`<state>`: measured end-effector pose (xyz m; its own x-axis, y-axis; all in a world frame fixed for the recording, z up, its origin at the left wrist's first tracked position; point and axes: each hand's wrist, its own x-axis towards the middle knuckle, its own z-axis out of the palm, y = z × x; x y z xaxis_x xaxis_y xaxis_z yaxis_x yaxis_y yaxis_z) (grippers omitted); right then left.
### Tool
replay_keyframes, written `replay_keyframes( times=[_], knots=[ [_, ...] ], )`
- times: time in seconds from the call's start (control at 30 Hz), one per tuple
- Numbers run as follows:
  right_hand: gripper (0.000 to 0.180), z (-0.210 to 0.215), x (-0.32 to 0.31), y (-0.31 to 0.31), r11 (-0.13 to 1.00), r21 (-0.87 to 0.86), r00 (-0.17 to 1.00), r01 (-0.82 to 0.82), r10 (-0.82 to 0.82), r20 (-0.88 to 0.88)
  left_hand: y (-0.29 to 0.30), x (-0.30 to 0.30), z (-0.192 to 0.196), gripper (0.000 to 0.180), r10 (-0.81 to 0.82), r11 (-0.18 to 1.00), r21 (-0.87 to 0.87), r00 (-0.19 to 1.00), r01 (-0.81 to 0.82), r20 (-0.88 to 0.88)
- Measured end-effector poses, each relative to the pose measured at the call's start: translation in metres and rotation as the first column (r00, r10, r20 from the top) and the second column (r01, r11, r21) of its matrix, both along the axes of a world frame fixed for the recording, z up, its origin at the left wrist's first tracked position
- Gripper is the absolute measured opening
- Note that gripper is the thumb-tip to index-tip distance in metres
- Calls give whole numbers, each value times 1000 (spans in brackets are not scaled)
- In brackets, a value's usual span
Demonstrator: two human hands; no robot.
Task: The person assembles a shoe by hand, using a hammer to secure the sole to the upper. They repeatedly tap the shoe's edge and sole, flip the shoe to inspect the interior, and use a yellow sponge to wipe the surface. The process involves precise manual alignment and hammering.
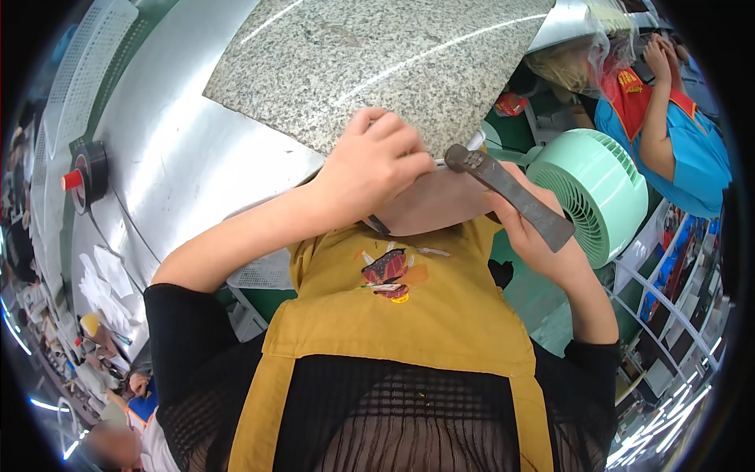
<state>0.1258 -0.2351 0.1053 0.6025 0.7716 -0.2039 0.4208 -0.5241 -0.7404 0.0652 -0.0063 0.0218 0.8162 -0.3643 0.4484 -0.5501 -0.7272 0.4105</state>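
Observation:
A smooth pinkish-brown piece (pixel 440 206), like leather, hangs at the near edge of a speckled granite slab (pixel 377 75), just above my lap. My left hand (pixel 376 164) is closed, its fingers curled and pinching the far edge of this piece against the slab's near corner. My right hand (pixel 539 228) is closed round a hammer, whose dark worn metal head (pixel 515 197) lies slantwise over the knuckles. The handle is hidden in the hand. My right thumb is close to the right end of the brown piece. A small dark strip (pixel 377 225) shows at its left end.
A mint-green fan (pixel 590 193) stands close by my right hand. The slab rests on a shiny metal table (pixel 181 102) with a black spool-like object (pixel 90 177) and white scraps (pixel 108 287) at left. A co-worker in blue (pixel 668 149) is at far right.

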Motion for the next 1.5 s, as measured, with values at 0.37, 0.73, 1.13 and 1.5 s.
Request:
replay_keyframes(
  times=[0.37,0.73,1.13,1.5],
  knots=[
    [27,7,-1,8,995,96,999,35,-37,17,-1,-7,-1,24,-4,989,150,994,-12,105],
    [28,6,4,8,991,127,998,49,-42,-57,8,-3,-4,26,-13,999,54,998,10,54],
    [30,4,9,14,985,-110,991,-132,128,-42,6,-7,-4,23,0,999,48,999,-2,47],
    [27,11,8,16,998,46,993,48,-43,-107,20,-5,-2,28,-104,994,21,995,103,12]
  ],
)
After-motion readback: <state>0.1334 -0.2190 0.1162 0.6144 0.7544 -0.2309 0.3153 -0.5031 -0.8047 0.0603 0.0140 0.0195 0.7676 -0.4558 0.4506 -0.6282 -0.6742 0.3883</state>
